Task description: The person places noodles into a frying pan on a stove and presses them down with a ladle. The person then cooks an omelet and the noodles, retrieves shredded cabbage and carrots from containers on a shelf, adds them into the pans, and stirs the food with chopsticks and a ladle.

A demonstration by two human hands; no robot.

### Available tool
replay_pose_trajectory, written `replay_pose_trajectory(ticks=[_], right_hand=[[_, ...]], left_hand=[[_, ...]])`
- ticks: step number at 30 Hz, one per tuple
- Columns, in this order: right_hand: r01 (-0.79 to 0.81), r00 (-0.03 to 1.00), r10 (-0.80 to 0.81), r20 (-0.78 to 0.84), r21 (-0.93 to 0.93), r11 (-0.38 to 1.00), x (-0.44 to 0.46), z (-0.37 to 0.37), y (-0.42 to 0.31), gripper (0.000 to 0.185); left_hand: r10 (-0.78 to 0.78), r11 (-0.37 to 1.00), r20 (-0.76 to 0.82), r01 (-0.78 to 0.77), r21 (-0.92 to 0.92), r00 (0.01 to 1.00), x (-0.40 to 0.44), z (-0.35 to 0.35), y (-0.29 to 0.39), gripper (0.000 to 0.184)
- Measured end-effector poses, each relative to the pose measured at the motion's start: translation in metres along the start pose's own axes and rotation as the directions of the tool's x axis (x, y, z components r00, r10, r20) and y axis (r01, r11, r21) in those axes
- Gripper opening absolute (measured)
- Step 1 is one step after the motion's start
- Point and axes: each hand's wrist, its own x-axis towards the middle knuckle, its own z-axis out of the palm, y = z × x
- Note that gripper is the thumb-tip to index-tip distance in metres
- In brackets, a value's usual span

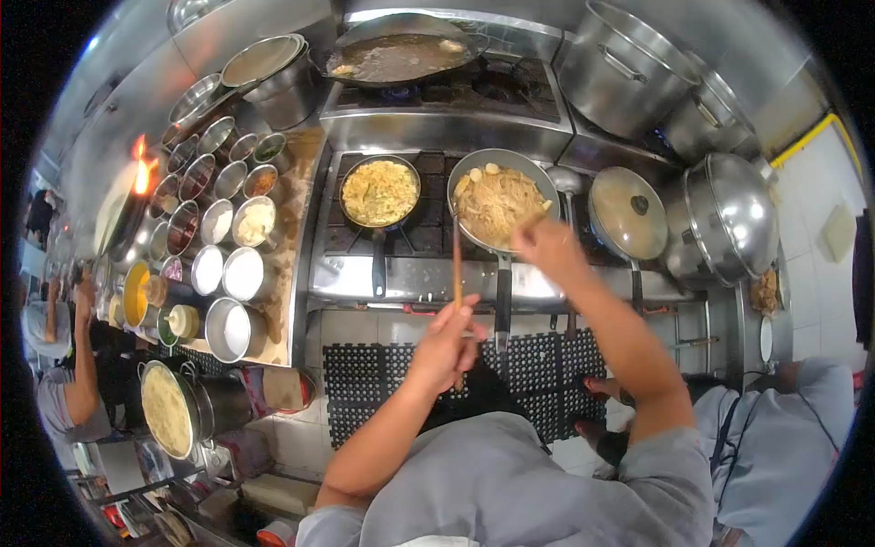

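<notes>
Noodle pan [504, 239] sits on the stove at centre of the frame, black handle [503, 305] pointing toward the lower edge. Contents: pale noodles [497, 202], with a few round whitish pieces [492, 169] near the upper rim.

Left hand [442, 346], just below centre, grips a long brown stick [458, 264]. Thumb and fingers are closed around it, the fingers bent; the stick runs up to the left rim of the noodle pan, its lower end showing below the hand. Whether it is one stick or a pair cannot be told.

Right hand [549, 244] is at the lower right of the noodle pan, above its rim. Fingers are bent and drawn together, pointing down and left; whether the tips pinch anything cannot be told.

Left of the noodle pan: smaller pan [380, 190] of yellow, lumpy food. Right: ladle [567, 187], then a pan under a glass lid [629, 214]. Top of the frame: wok [401, 59] holding liquid. Left part of the frame: rows of metal cups [243, 273] with ingredients. Lower right: a second person [775, 447] in grey.
</notes>
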Motion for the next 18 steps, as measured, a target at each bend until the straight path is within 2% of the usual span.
replay_pose_trajectory(ticks=[1,2,3,4,5,6,7,8,9,10,11,12,13,15,16,17,18], right_hand=[[0.006,0.999,-0.016,-0.035,-0.266,0.964,0.022,0.006,0.037,0.013],[-0.145,0.988,0.131,-0.079,-0.212,0.966,0.044,0.009,0.069,0.014],[-0.296,0.953,0.281,-0.11,-0.146,0.944,0.059,0.014,0.093,0.015],[-0.286,0.956,0.273,-0.104,-0.142,0.948,0.065,0.018,0.108,0.015],[-0.36,0.933,0.357,-0.052,-0.105,0.927,0.074,0.021,0.121,0.023],[-0.434,0.9,0.436,0.003,-0.073,0.898,0.082,0.026,0.131,0.032],[-0.427,0.903,0.429,0.01,-0.07,0.901,0.086,0.036,0.133,0.032],[-0.405,0.911,0.408,0.055,-0.062,0.912,0.085,0.049,0.129,0.031],[-0.382,0.917,0.386,0.1,-0.054,0.922,0.083,0.059,0.122,0.029],[-0.374,0.919,0.379,0.112,-0.058,0.926,0.079,0.063,0.113,0.029],[-0.268,0.959,0.256,0.118,0.099,0.958,0.073,0.063,0.102,0.029],[-0.156,0.986,0.133,0.104,0.255,0.954,0.071,0.061,0.093,0.028],[-0.151,0.985,0.125,0.115,0.251,0.956,0.073,0.055,0.086,0.028],[-0.45,0.889,0.37,0.27,0.367,0.814,0.075,0.043,0.077,0.027],[-0.481,0.865,0.377,0.331,0.329,0.813,0.078,0.055,0.1,0.027],[-0.481,0.864,0.377,0.333,0.327,0.813,0.079,0.055,0.114,0.027],[-0.467,0.871,0.394,0.294,0.246,0.849,0.081,0.051,0.128,0.026]], left_hand=[[0.006,1.0,-0.069,-0.004,0.03,0.998,-0.001,-0.014,-0.004,0.037],[0.062,0.993,-0.095,-0.051,0.108,0.994,-0.008,-0.032,-0.006,0.034],[0.068,0.981,-0.231,-0.023,0.191,0.971,-0.02,-0.042,0.0,0.031],[0.195,0.938,-0.374,-0.06,0.343,0.907,-0.025,-0.071,-0.025,0.03],[0.274,0.887,-0.459,-0.037,0.461,0.845,-0.038,-0.091,-0.034,0.029],[0.243,0.885,-0.563,0.057,0.462,0.79,-0.056,-0.109,-0.043,0.027],[0.196,0.937,-0.617,0.039,0.346,0.762,-0.076,-0.128,-0.058,0.026],[0.249,0.917,-0.668,0.052,0.396,0.701,-0.092,-0.155,-0.087,0.026],[0.077,0.979,-0.78,0.1,0.177,0.622,-0.109,-0.16,-0.097,0.022],[-0.02,0.996,-0.822,0.083,0.034,0.57,-0.125,-0.155,-0.1,0.016],[-0.034,0.996,-0.826,0.083,0.016,0.562,-0.135,-0.155,-0.108,0.016],[-0.085,0.996,-0.832,0.038,-0.077,0.548,-0.143,-0.157,-0.116,0.015],[-0.134,0.986,-0.832,-0.011,-0.166,0.538,-0.148,-0.159,-0.124,0.014],[-0.135,0.987,-0.836,-0.005,-0.163,0.532,-0.143,-0.159,-0.135,0.014],[-0.142,0.983,-0.824,-0.02,-0.183,0.549,-0.134,-0.153,-0.135,0.014],[-0.146,0.979,-0.811,-0.036,-0.201,0.567,-0.127,-0.15,-0.135,0.014],[-0.128,0.977,-0.792,-0.061,-0.205,0.597,-0.12,-0.151,-0.138,0.016]])
